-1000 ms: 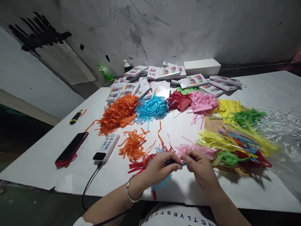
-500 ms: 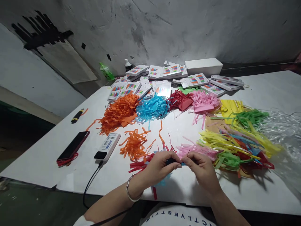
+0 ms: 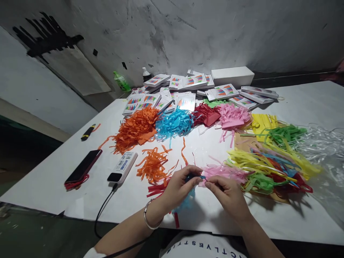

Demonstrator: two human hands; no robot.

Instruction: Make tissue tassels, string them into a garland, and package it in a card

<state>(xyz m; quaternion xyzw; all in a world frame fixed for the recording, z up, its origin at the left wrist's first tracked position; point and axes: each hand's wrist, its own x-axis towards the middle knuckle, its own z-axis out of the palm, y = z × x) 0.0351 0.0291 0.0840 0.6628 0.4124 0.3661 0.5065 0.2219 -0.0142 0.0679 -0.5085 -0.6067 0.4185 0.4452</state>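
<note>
My left hand is closed around a blue paper tassel, whose twisted top pokes out between thumb and forefinger. Light blue fringe hangs below that palm. Thumb and forefinger of my right hand are pinched together right beside the twisted top; what they grip is too small to make out. Pink paper fringe lies just behind my right hand. Red paper strips and an orange fringe bundle lie to the left of my left hand.
Fringe piles, orange, blue, red and pink, line the table before printed boxes. Mixed tassels and clear plastic lie right. A phone, corded white device and cutter lie left.
Both hands have shifted slightly: the left a little up and left, the right a little left and down. More of the twisted blue top shows between them.
</note>
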